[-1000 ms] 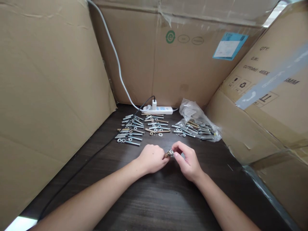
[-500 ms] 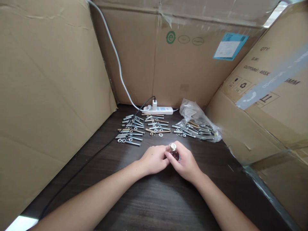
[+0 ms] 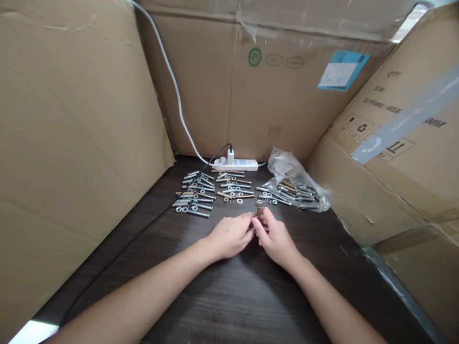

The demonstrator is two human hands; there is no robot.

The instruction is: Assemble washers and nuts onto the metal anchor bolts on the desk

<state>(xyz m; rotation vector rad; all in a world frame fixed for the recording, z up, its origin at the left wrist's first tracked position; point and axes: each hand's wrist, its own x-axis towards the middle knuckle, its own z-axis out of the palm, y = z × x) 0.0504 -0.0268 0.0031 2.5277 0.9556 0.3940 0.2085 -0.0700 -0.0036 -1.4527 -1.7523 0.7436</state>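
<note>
A brassy expansion bolt (image 3: 258, 208) stands nearly upright between my hands, its nut end uppermost. My left hand (image 3: 231, 235) is closed around its lower part, with the fingertips partly hidden. From the other side, the thumb and fingers of my right hand (image 3: 275, 237) pinch it just below the top. Beyond my hands lie rows of bolts, sleeves, nuts and washers: a left group (image 3: 195, 193), a middle group (image 3: 234, 186) and a smaller right group (image 3: 272, 196).
A clear plastic bag (image 3: 299, 184) with several anchor bolts lies at the back right. Behind the rows sits a white power strip (image 3: 236, 165) with a charger plugged in. A black cable (image 3: 132, 242) crosses the dark table at left. Cardboard walls (image 3: 204, 91) enclose three sides.
The expansion bolt has tilted away from me, so its side now shows rather than its top. My right thumb and fingers have shifted their grip slightly.
</note>
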